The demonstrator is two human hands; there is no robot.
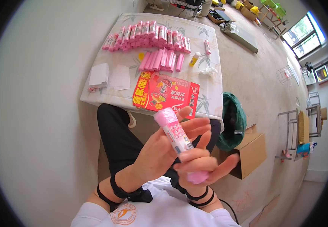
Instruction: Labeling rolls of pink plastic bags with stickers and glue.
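A pink plastic-bag roll [176,132] with a printed pink-and-white label slants across my hands above my lap. My left hand [152,155] cradles it, the roll lying along the palm and the fingers stretched out behind. Around the lower part of the roll, the fingers of my right hand [198,162] are curled, with one finger extended to the right. The roll's pink lower end shows below these fingers. Just beyond my hands, a red printed cardboard sheet [166,92] lies at the table's near edge.
Labelled pink rolls [145,34] are piled on the table [205,102], with plain pink rolls [156,60] before them. A glue stick [194,59], white paper slips [99,75] and crumpled tissue [208,72] lie around. A green-lined bin [232,121] and cardboard box [251,155] stand right.
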